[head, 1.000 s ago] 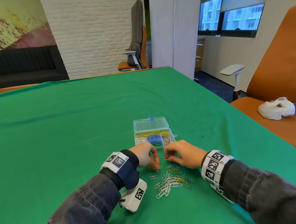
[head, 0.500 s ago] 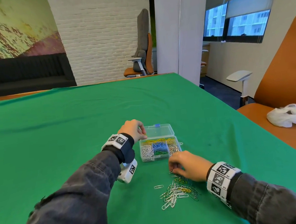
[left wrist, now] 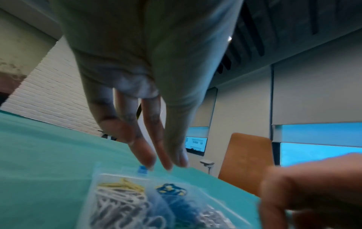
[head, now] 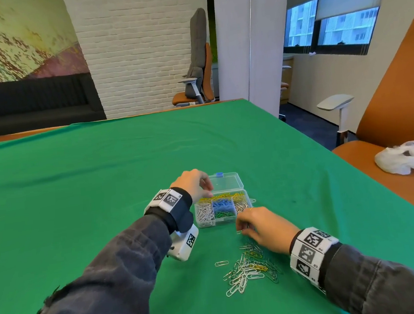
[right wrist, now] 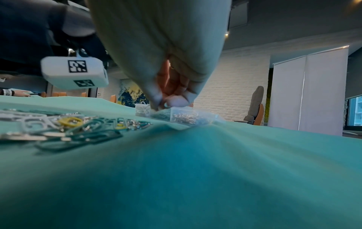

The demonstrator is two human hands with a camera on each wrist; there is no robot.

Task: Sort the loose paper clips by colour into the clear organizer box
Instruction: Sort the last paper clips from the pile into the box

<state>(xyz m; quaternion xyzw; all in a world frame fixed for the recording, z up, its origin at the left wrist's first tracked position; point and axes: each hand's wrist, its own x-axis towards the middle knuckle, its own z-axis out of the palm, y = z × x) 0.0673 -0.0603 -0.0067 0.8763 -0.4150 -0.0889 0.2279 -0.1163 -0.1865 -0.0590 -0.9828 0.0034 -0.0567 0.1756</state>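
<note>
Head view: on the green tablecloth [head: 102,193] the left hand [head: 193,184] hovers over the back left corner of the clear organizer box [head: 223,210], by the edge of its laid-back lid [head: 226,181]. The left wrist view shows its fingers [left wrist: 146,153] straight and spread, holding nothing, tips above the lid's blue latch [left wrist: 142,168]. The box sits at the middle of the table's near part, its compartments filled by colour: yellow clips [head: 220,196] along the back, white clips [head: 205,214] at the left, blue clips [head: 222,203] over green ones in the middle, silver clips [head: 241,205] at the right. Just in front of the box's right corner, the right hand [head: 262,227] has its fingers curled together at the tips; something thin and pale shows there, but I cannot tell for sure that it is a clip. Nearer the person lies the heap of loose paper clips [head: 251,269], white, silver, yellow and green mixed. At far right, a crumpled white cloth [head: 405,157] rests on an orange chair [head: 393,162].
</note>
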